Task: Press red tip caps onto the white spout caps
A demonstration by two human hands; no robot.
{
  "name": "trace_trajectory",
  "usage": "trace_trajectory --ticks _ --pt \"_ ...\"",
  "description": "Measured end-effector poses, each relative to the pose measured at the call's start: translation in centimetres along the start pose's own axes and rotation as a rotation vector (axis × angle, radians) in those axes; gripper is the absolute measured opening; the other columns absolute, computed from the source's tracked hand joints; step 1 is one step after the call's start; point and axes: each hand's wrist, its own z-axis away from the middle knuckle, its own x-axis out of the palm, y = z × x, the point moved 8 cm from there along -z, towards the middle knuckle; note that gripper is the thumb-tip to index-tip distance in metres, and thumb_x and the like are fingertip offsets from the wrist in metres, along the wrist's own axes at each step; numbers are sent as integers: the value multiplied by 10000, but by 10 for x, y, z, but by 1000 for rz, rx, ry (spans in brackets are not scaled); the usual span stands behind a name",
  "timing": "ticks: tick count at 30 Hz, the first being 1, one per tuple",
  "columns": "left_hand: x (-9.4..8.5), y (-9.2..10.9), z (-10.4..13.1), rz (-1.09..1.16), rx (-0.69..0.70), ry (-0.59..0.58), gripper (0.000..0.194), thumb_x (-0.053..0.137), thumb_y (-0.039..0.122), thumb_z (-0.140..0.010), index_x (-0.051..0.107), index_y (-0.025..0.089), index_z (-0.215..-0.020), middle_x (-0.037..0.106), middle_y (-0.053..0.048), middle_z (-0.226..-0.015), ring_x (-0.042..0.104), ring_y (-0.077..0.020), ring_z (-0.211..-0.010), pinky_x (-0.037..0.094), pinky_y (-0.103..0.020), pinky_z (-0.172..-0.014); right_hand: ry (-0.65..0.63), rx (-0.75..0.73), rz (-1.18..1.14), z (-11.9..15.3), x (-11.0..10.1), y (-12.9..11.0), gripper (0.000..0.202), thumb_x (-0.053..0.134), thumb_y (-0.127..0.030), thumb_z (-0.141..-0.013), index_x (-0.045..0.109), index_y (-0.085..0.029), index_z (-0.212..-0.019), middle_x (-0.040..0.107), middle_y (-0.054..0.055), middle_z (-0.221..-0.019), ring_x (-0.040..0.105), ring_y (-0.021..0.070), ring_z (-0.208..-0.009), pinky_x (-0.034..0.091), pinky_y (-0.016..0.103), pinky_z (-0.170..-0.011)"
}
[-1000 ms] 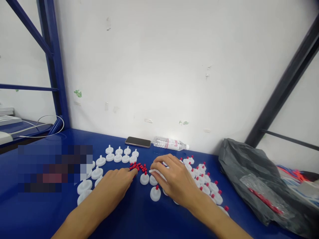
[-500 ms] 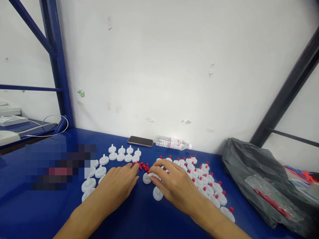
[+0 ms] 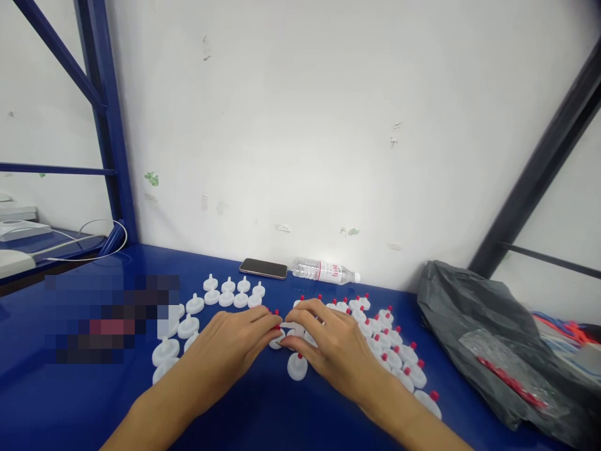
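My right hand is closed on a white nozzle cap, whose spout points left. The fingertips of my left hand are pinched on a small red tip cap at the end of that spout. A few loose red tip caps show just behind my left fingers, which hide others. Below my hands sits a white nozzle cap with a red tip. Around my right forearm lie several red-tipped nozzle caps. Left of my left hand stand several bare-spouted white nozzle caps.
A phone and a clear plastic bottle lie by the wall on the blue table. At the right is a dark plastic bag with a clear bag of red pieces on it. A blurred patch covers the left.
My left hand has moved right from the loose red tip caps to the spout of the nozzle cap in my right hand, with a red tip cap between its fingers.
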Motion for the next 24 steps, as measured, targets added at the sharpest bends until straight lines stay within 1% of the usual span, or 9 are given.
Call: trace_trajectory --ticks 4,7,10,12,13,15,18,21,24 --pt "-1 3 1 -26 46 35 344 368 259 -1100 712 252 -1109 747 -49 -1039 734 -161 -851 540 -238 -723 27 14 -106 2 1 -1 205 622 -403 -1028 660 -228 -1127 730 62 -1082 736 193 -918 599 318 -808" --pt "-7 7 1 -33 88 117 344 378 287 -1103 716 241 -1054 748 -36 -968 725 -143 -788 514 -215 -657 41 56 -222 2 2 2 205 664 -392 -1003 660 -235 -1134 720 56 -1095 728 188 -955 602 314 -856" --pt "-18 6 2 -35 107 258 349 365 329 -1113 700 238 -1069 755 -27 -935 727 -141 -741 487 -220 -603 37 70 -337 2 3 4 199 688 -300 -992 650 -247 -1180 714 58 -1154 713 199 -1067 585 328 -949" --pt "-20 2 3 -49 92 301 347 356 381 -1117 674 241 -1126 762 -26 -948 737 -162 -732 464 -247 -573 39 73 -386 1 3 5 226 677 -216 -990 646 -251 -1212 718 56 -1185 701 203 -1121 568 338 -998" --pt "-18 -1 2 -56 78 282 353 350 404 -1115 662 241 -1131 762 -26 -948 741 -179 -733 452 -264 -564 47 82 -403 0 3 6 264 677 -188 -984 645 -253 -1237 723 54 -1199 700 203 -1134 564 338 -1009" --pt "-10 -4 0 -59 54 192 376 333 423 -1114 650 230 -1057 755 -26 -894 740 -211 -712 421 -290 -548 70 116 -439 0 2 10 351 717 -174 -952 650 -265 -1284 744 42 -1205 716 201 -1109 572 328 -998" --pt "0 -2 -2 -31 29 74 386 304 359 -1118 596 220 -907 703 0 -716 683 -206 -570 365 -293 -506 79 215 -515 -1 2 18 413 826 -195 -862 711 -289 -1247 794 3 -1132 759 194 -963 603 312 -916" --pt "0 1 -3 13 4 43 329 305 267 -1100 549 221 -885 653 31 -625 615 -170 -471 348 -274 -484 86 335 -624 0 3 25 385 899 -213 -777 780 -299 -1133 819 -26 -1056 772 183 -854 619 288 -823" --pt "-3 2 -2 64 -1 11 258 330 191 -1050 530 228 -891 655 47 -615 609 -146 -475 366 -248 -496 115 369 -694 -1 0 25 376 921 -211 -742 807 -304 -1087 822 -28 -1065 786 195 -926 623 285 -857"
